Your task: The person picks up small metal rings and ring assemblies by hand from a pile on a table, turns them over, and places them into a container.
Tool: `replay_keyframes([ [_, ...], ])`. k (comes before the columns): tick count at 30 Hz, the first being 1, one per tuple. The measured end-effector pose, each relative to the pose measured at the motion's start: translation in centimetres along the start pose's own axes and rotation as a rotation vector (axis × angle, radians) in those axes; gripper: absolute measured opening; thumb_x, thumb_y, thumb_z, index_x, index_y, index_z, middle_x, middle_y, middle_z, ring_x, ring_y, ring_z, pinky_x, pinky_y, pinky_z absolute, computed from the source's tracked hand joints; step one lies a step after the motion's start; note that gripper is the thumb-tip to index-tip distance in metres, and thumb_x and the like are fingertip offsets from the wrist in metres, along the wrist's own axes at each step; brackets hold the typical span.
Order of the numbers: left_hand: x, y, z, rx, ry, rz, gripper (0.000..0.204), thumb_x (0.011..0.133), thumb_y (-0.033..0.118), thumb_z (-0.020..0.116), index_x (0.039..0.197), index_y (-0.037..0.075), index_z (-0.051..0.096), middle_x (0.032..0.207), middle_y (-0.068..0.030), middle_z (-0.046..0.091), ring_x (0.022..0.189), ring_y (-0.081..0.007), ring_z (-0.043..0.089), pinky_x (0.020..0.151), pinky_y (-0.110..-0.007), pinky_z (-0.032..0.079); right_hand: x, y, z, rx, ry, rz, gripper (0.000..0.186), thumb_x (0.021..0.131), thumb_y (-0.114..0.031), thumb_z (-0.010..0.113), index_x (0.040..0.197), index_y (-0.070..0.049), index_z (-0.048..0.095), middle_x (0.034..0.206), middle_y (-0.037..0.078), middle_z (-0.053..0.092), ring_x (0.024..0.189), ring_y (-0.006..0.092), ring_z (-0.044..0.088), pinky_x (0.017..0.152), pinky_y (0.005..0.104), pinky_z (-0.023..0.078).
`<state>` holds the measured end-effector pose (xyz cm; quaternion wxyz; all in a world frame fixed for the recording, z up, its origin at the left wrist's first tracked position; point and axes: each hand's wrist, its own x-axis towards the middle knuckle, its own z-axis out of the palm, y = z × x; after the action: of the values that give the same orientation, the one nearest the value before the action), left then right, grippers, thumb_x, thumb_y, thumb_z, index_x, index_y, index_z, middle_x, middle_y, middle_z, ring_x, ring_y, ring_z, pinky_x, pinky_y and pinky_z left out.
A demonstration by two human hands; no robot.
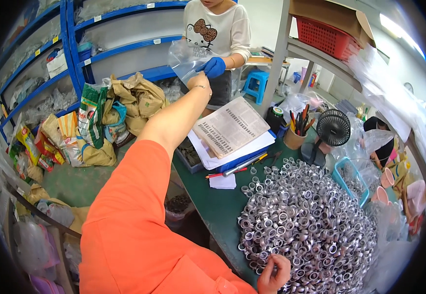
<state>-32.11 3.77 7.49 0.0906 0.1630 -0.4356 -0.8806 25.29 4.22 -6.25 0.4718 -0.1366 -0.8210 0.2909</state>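
Note:
My left arm stretches far forward, and my left hand (199, 82) is closed at the lower edge of a clear plastic bag (182, 60). A co-worker's blue-gloved hand (214, 67) is right against it, on the same bag. Part of my fingers is hidden there. Low in the view, my right hand (275, 273) rests at the near left edge of a big pile of small grey metal rings (311, 225). Its fingers are curled together; whether a ring is pinched in them, I cannot make out.
On the green table (200, 188) lie a printed booklet (232, 125), pens (244, 164) and a paper slip (222, 182). Behind the rings stand a pen cup (294, 139), a black fan (333, 128) and a light-blue basket (342, 169). Stuffed sacks (137, 100) sit by blue shelves (124, 51).

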Motion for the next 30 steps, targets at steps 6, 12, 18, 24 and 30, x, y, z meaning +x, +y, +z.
replay_keyframes([
  [6, -3.1, 0.8, -0.5, -0.099, -0.282, -0.1, 0.015, 0.079, 0.016, 0.063, 0.082, 0.006, 0.051, 0.065, -0.0034, 0.049, 0.045, -0.0124, 0.043, 0.034, -0.021, 0.029, 0.0, -0.6, 0.1, 0.017, 0.007, 0.08, 0.018, 0.077, 0.005, 0.058, 0.094, 0.003, 0.058, 0.089, 0.016, 0.058, 0.077, 0.0246, 0.058, 0.063, 0.0283, 0.049],
  [12, -2.4, 0.7, -1.8, -0.154, -0.343, -0.187, 0.015, 0.085, 0.018, 0.056, 0.086, 0.004, 0.051, 0.067, -0.0036, 0.048, 0.05, -0.0103, 0.045, 0.036, -0.02, 0.032, -0.1, -0.1, 1.3, 0.036, -0.004, 0.075, 0.013, 0.077, 0.013, 0.048, 0.085, 0.003, 0.052, 0.083, 0.013, 0.055, 0.07, 0.0187, 0.054, 0.062, 0.0245, 0.045],
  [18, -2.8, -1.3, -8.6, -0.375, -0.583, -0.429, 0.031, 0.091, 0.027, 0.041, 0.1, -0.001, 0.051, 0.086, -0.0111, 0.055, 0.067, -0.017, 0.056, 0.047, -0.022, 0.043, -0.5, 0.4, 1.6, 0.081, -0.039, 0.119, 0.013, 0.079, 0.013, 0.047, 0.088, 0.004, 0.051, 0.086, 0.013, 0.054, 0.071, 0.0171, 0.052, 0.063, 0.0239, 0.044],
  [24, -5.3, -1.5, -16.3, -0.677, -0.673, -0.528, 0.058, 0.092, 0.039, 0.031, 0.119, -0.013, 0.036, 0.125, -0.029, 0.036, 0.117, -0.0414, 0.037, 0.099, -0.048, 0.034, -1.2, 1.7, 2.0, 0.095, -0.081, 0.094, 0.017, 0.078, 0.014, 0.047, 0.091, 0.004, 0.051, 0.087, 0.015, 0.056, 0.073, 0.0203, 0.053, 0.064, 0.0263, 0.046],
  [30, -4.6, -1.7, -22.9, -0.605, -0.752, -0.563, 0.028, 0.085, 0.004, 0.04, 0.11, -0.008, 0.044, 0.113, -0.0237, 0.047, 0.108, -0.036, 0.045, 0.085, -0.042, 0.044, -0.8, 1.6, 2.4, 0.126, -0.087, 0.069, 0.021, 0.076, 0.016, 0.047, 0.094, 0.005, 0.051, 0.087, 0.017, 0.056, 0.076, 0.0227, 0.055, 0.063, 0.0279, 0.049],
])
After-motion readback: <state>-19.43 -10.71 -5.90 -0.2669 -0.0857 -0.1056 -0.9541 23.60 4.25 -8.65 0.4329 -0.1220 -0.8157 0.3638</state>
